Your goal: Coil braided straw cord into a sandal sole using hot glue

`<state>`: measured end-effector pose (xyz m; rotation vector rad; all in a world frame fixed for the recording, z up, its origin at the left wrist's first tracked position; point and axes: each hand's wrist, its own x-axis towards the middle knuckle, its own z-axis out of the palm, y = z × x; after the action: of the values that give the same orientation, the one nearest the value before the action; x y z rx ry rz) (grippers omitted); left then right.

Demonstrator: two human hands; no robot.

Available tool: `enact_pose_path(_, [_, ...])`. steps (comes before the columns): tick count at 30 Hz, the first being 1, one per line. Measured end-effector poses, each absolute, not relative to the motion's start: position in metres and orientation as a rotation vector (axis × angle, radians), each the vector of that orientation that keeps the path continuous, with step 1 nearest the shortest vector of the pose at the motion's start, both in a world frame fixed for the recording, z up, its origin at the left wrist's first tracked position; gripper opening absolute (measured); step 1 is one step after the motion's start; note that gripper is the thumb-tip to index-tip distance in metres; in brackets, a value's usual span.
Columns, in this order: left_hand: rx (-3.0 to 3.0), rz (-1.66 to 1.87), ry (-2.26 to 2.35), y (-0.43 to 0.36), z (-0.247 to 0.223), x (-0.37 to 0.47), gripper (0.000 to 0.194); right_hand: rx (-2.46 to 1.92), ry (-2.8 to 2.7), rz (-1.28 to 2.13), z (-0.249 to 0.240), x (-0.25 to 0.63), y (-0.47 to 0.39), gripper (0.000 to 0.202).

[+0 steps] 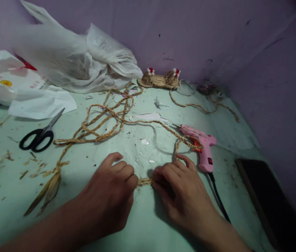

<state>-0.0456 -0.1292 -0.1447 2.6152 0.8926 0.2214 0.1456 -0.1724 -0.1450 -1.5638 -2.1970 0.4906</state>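
Between my two hands a short flat strip of braided straw cord [145, 181] shows, its ends hidden in my fingers. My left hand [113, 189] is closed on the strip's left end, the little finger lifted. My right hand [176, 185] pinches the other end. From behind my right hand the long braided cord [160, 123] runs up past the glue gun and back to a loose tangle [103, 113]. The cord's frayed end [49, 187] lies at the left. A pink hot glue gun [199, 141] lies just beyond my right hand, a small red light on it.
Black-handled scissors [41, 133] lie at the left among straw scraps. Crumpled plastic bags [84, 56] fill the back left. Straw slippers with red and white beads [159, 79] stand by the wall. A dark phone [266, 199] and the gun's black cable [219, 196] lie at the right.
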Motion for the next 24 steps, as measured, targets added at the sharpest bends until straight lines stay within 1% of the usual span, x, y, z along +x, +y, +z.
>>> enact_pose_path(3, [2.642, 0.218, 0.873, -0.129, -0.145, -0.045, 0.011, -1.547, -2.224, 0.460, -0.145, 0.142, -0.175, 0.026])
enact_pose_path(6, [2.657, 0.227, 0.867, -0.130, -0.145, -0.046, 0.012, -1.501, -2.208, 0.523, -0.148, 0.139, -0.176, 0.032])
enact_pose_path(9, [2.662, 0.203, 0.860, -0.131, -0.144, -0.047, 0.011, -1.486, -2.175, 0.633, -0.150, 0.136, -0.176, 0.026])
enact_pose_path(12, [2.657, 0.187, 0.860, -0.131, -0.144, -0.047, 0.011, -1.489, -2.185, 0.659, -0.152, 0.134, -0.174, 0.019])
enact_pose_path(24, [2.674, 0.214, 0.854, -0.131, -0.145, -0.049, 0.011, -1.430, -2.204, 0.691, -0.157, 0.131, -0.174, 0.023])
